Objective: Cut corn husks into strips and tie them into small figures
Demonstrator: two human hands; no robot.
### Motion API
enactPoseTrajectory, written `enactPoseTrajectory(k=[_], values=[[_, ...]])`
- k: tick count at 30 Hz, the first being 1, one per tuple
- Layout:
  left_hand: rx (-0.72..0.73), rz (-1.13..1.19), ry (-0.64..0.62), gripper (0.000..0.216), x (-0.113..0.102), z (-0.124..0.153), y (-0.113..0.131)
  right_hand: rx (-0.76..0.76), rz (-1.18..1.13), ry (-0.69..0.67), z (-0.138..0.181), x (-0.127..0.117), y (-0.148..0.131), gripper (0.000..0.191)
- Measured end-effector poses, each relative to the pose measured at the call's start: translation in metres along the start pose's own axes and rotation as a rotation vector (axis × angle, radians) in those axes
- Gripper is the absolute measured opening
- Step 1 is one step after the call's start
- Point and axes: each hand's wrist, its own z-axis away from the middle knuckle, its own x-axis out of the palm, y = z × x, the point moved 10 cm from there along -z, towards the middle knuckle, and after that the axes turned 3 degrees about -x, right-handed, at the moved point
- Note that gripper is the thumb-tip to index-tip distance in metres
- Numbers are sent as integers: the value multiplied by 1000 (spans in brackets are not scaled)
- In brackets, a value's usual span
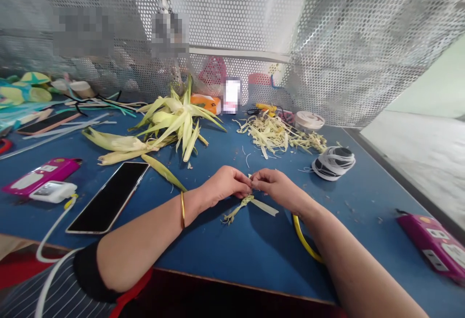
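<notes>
My left hand and my right hand meet fingertip to fingertip over the blue table. Both pinch the top of a small bundle of pale green leaf strips, whose knotted tail and one flat strip trail down toward me on the table. A gold bangle sits on my left wrist. Behind my hands lies a spread pile of long yellow-green leaves. Farther right is a heap of shredded leaf scraps.
A black phone lies at left, beside a pink device and a white power bank with a cable. A roll of white cord sits at right, another pink device near the right edge. A perforated mesh screen rises behind.
</notes>
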Motion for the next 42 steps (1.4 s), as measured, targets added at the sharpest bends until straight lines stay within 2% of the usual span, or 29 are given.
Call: enactPoseTrajectory(k=[3, 7, 9, 11, 12, 16, 17, 22, 28, 34, 38, 39, 42], values=[[51, -60, -24, 8, 4, 0, 2, -26, 9, 75, 0, -5, -3, 19], [125, -137, -18, 6, 5, -2, 4, 21, -167, 82, -1, 0, 0, 16], [124, -123, -3, 7, 3, -3, 4, 29, -259, 163, -1, -9, 1, 16], [100, -96, -3, 6, 3, -3, 3, -1, -260, 266, 0, -24, -1, 27], [89, -87, -3, 6, 3, -3, 3, -20, -232, 273, -1, -28, -3, 31], [104, -114, -24, 6, 4, -1, 9, -112, -59, -6, -4, -12, -14, 22], [116, -136, -28, 7, 5, 0, 10, -131, 0, -40, -4, -9, -15, 20], [166, -209, 1, 15, 1, -2, 15, -113, 187, 29, -6, -8, -9, 7], [134, -172, 76, 14, -7, -4, 13, -41, 225, 47, -5, -12, -5, 11], [92, -139, 104, 11, -12, -4, 12, -57, 153, -49, 0, -5, -11, 18], [68, -121, 122, 7, -13, -3, 11, -95, 111, -124, 1, 4, -13, 15], [70, -115, 120, 7, -13, -3, 11, -91, 82, -99, 0, 2, -12, 13], [117, -111, 98, 7, -13, -4, 13, -54, -128, 93, -5, -12, -3, 8]])
